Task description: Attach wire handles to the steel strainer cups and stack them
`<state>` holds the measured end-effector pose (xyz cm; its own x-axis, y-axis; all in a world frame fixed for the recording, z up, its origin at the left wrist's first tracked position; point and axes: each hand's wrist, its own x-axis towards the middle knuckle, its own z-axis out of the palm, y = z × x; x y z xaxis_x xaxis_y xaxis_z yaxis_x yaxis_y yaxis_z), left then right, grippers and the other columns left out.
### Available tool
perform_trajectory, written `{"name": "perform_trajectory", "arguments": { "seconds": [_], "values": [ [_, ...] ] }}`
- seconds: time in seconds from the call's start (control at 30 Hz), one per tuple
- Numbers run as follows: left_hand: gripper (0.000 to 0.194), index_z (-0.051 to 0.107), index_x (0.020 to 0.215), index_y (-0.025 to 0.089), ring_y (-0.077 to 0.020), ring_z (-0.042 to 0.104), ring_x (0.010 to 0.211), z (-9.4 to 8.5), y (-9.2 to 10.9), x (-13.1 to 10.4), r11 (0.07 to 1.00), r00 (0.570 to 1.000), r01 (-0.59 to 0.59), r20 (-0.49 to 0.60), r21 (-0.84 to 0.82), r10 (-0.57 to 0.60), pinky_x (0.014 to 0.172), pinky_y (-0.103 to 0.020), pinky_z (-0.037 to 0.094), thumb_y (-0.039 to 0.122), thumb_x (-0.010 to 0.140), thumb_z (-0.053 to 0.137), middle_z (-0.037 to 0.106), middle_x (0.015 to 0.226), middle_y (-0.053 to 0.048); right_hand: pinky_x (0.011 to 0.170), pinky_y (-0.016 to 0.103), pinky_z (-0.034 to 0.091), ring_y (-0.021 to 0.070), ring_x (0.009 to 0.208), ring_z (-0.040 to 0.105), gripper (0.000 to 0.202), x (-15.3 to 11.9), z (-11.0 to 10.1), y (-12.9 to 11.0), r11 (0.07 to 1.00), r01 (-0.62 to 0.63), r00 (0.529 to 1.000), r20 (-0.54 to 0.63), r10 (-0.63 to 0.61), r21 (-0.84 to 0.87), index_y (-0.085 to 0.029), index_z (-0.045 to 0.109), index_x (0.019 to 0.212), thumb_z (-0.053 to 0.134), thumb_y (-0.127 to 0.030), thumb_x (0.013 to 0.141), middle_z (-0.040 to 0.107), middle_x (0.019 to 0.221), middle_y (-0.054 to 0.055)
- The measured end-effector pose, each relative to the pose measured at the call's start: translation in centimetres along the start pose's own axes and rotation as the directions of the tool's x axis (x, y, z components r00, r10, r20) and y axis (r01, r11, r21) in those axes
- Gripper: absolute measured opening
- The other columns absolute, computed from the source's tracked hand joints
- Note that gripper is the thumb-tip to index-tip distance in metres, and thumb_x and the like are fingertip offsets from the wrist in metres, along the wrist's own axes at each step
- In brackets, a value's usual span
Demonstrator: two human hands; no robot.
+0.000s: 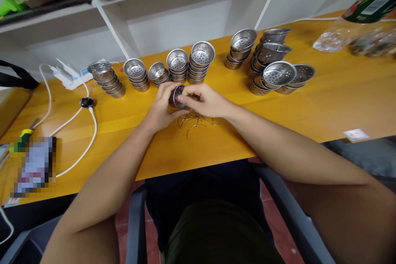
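Note:
A small perforated metal cup (176,96) is held over the table, tilted on its side. My left hand (162,107) wraps around it from the left, fingers over the top and thumb underneath. From the right, my right hand (206,101) has its fingers bent, with the thumb pressed on the cup's near edge. Whether those fingers also pinch a wire cannot be made out. Several thin curved wires (196,120) lie on the table just below my hands. Behind my hands stand stacks of similar perforated cups, including a tall stack (201,60) and a short one (158,72).
More cup stacks (272,55) stand at the right, others (107,78) at the left. A plastic bottle (349,24) lies at the far right. White cables (94,132), a power strip (72,78), a screwdriver (24,138) and a blurred-out object (35,165) occupy the left. Shelves (182,16) rise behind.

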<state>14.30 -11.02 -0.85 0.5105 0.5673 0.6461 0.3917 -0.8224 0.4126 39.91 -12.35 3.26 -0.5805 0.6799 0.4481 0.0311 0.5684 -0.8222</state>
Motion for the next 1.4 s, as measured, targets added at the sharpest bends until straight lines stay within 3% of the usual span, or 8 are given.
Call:
{"name": "perform_trajectory", "arguments": {
  "seconds": [0.27, 0.43, 0.6, 0.73, 0.87, 1.0, 1.13, 1.4],
  "values": [
    [0.079, 0.068, 0.164, 0.028, -0.0362, 0.079, 0.159, 0.8, 1.4, 0.2, 0.985, 0.985, 0.137, -0.087, -0.105, -0.147, 0.136, -0.058, 0.071, 0.028, 0.095, 0.107, 0.079, 0.168, -0.014, 0.066, 0.034, 0.025, 0.0130, 0.068, 0.033, 0.058, 0.5, 0.9, 0.0, 0.997, -0.064, 0.976, -0.212, 0.055, -0.035, -0.029, 0.041, 0.074, 0.084, -0.047, 0.108, 0.039, 0.070, -0.007],
    [0.088, 0.065, 0.155, 0.028, -0.0332, 0.088, 0.139, 0.8, -0.6, -0.1, 0.921, 0.946, 0.243, -0.137, -0.304, -0.295, 0.108, -0.046, 0.080, 0.057, 0.089, 0.116, 0.083, 0.158, -0.015, 0.063, 0.031, 0.038, 0.0128, 0.059, 0.052, 0.059, 0.1, -2.0, -0.1, 0.960, -0.006, 0.997, 0.073, -0.015, 0.280, -0.027, 0.059, 0.082, 0.085, -0.066, 0.117, 0.062, 0.070, -0.004],
    [0.103, 0.069, 0.151, 0.025, -0.0357, 0.088, 0.133, 0.0, -3.2, -0.4, 0.866, 0.865, 0.367, -0.217, -0.340, -0.452, 0.106, -0.047, 0.080, 0.085, 0.081, 0.115, 0.084, 0.149, -0.016, 0.077, 0.031, 0.046, 0.0149, 0.080, 0.059, 0.029, -0.8, -3.9, 0.3, 0.983, 0.102, 0.959, 0.278, -0.056, -0.154, -0.022, 0.074, 0.095, 0.086, -0.040, 0.115, 0.070, 0.097, 0.002],
    [0.102, 0.076, 0.143, 0.025, -0.0341, 0.087, 0.133, 0.0, -3.0, -0.3, 0.849, 0.821, 0.415, -0.267, -0.328, -0.504, 0.103, -0.043, 0.078, 0.095, 0.078, 0.112, 0.084, 0.146, -0.016, 0.086, 0.036, 0.051, 0.0200, 0.090, 0.065, 0.022, -1.1, -3.3, 0.6, 0.917, 0.085, 0.987, 0.160, -0.024, -0.389, -0.022, 0.081, 0.118, 0.084, -0.044, 0.117, 0.078, 0.119, 0.008],
    [0.105, 0.070, 0.152, 0.029, -0.0307, 0.090, 0.131, 0.5, -1.9, -0.3, 0.777, 0.886, 0.351, -0.083, -0.522, -0.456, 0.105, -0.042, 0.079, 0.093, 0.081, 0.113, 0.087, 0.144, -0.013, 0.082, 0.035, 0.053, 0.0186, 0.089, 0.065, 0.022, -1.0, -3.0, 0.0, 0.931, 0.138, 0.989, -0.008, -0.149, -0.338, -0.024, 0.077, 0.135, 0.078, -0.041, 0.121, 0.076, 0.146, 0.012],
    [0.095, 0.065, 0.157, 0.032, -0.0283, 0.094, 0.127, 0.5, -1.5, -0.7, 0.724, 0.917, 0.367, 0.100, -0.584, -0.385, 0.107, -0.043, 0.081, 0.085, 0.093, 0.111, 0.088, 0.150, -0.014, 0.084, 0.035, 0.053, 0.0198, 0.092, 0.069, 0.015, -0.9, -4.2, -1.1, 0.938, 0.227, 0.963, 0.203, -0.176, -0.263, -0.024, 0.083, 0.117, 0.076, -0.037, 0.122, 0.078, 0.112, 0.006],
    [0.089, 0.067, 0.161, 0.033, -0.0283, 0.094, 0.132, 0.6, -1.6, -1.0, 0.742, 0.926, 0.363, 0.126, -0.563, -0.356, 0.114, -0.045, 0.080, 0.079, 0.098, 0.109, 0.085, 0.162, -0.016, 0.081, 0.036, 0.050, 0.0196, 0.083, 0.068, 0.014, -1.3, -8.1, -2.2, 0.915, 0.008, 0.973, 0.215, 0.086, -0.403, -0.023, 0.085, 0.102, 0.093, -0.034, 0.107, 0.079, 0.095, 0.002],
    [0.059, 0.078, 0.146, 0.023, -0.0236, 0.091, 0.122, 0.5, -1.5, -0.7, 0.795, 0.916, 0.374, 0.060, -0.477, -0.396, 0.107, -0.040, 0.078, 0.054, 0.103, 0.105, 0.091, 0.146, -0.016, 0.078, 0.045, 0.049, 0.0246, 0.074, 0.066, 0.027, -1.7, -13.2, 0.5, 0.482, -0.482, 0.860, -0.290, 0.420, -0.732, -0.023, 0.077, 0.084, 0.094, -0.031, 0.104, 0.078, 0.080, 0.008]
  ]
}}
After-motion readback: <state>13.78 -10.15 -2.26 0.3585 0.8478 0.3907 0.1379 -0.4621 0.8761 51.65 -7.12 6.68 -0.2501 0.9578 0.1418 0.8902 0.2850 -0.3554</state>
